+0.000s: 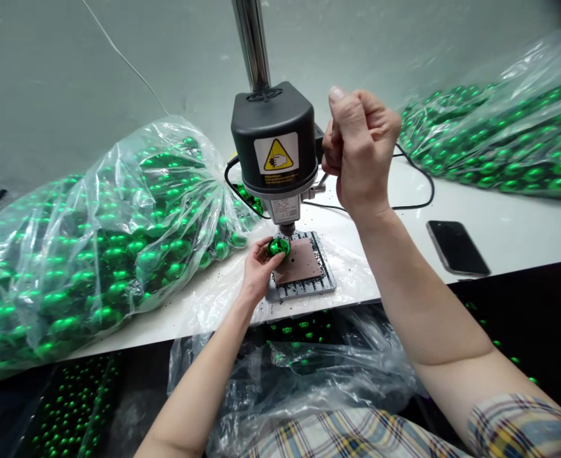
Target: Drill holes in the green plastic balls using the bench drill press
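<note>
A small drill press (273,137) with a black motor cover and a warning label stands on the white table. Its chuck (287,229) points down over a grooved grey base plate (329,280), which carries a brown board (304,264) with a dark hole. My left hand (260,264) pinches a shiny green ball (279,247) right under the chuck, above the board's left part. Raised at the machine's right side, my right hand (364,146) is closed in a fist around the drill press lever, whose grip is hidden by the fingers.
Clear plastic bags of green balls lie at left (118,242) and back right (504,140). A phone (458,247) rests on the table (514,222) near its front edge. Dark shavings surround the board. A loose plastic bag (318,375) hangs below the edge; a black cable (428,181) loops behind.
</note>
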A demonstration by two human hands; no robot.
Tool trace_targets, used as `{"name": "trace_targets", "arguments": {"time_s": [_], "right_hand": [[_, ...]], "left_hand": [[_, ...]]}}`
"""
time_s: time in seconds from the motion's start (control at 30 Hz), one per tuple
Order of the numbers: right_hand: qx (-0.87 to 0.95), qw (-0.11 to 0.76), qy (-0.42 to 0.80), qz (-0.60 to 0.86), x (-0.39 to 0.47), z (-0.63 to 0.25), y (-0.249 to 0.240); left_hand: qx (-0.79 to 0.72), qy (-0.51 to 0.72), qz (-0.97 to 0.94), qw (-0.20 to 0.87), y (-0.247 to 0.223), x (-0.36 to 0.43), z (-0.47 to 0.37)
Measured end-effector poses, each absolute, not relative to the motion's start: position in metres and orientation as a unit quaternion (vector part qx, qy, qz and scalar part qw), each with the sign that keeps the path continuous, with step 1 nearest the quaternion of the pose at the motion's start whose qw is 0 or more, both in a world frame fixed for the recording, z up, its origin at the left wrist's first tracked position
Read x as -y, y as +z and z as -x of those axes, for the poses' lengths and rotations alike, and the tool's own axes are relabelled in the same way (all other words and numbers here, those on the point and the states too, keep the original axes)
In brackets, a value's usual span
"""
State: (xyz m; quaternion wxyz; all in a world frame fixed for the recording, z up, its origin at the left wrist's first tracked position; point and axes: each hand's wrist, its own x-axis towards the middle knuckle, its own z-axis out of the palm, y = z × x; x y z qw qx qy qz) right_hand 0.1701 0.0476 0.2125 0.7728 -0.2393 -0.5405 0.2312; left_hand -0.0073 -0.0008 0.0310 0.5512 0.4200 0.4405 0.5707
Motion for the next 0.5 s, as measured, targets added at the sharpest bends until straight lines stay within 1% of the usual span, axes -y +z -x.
{"name": "trace_targets", "arguments": {"time_s": [0.17,0.37,0.5], "right_hand": [[0.534,0.773,0.228,0.256,-0.046,-0.169,0.214],[0.527,0.776,0.230,0.259,-0.042,-0.169,0.216],[0.522,0.786,0.233,0.235,-0.040,-0.168,0.216]], "left_hand": [[-0.442,0.554,-0.466,0.530,0.028,0.000,0.002],[-0.446,0.537,-0.482,0.529,0.020,0.000,0.002],[-0.458,0.532,-0.515,0.493,0.020,0.006,-0.002]]}}
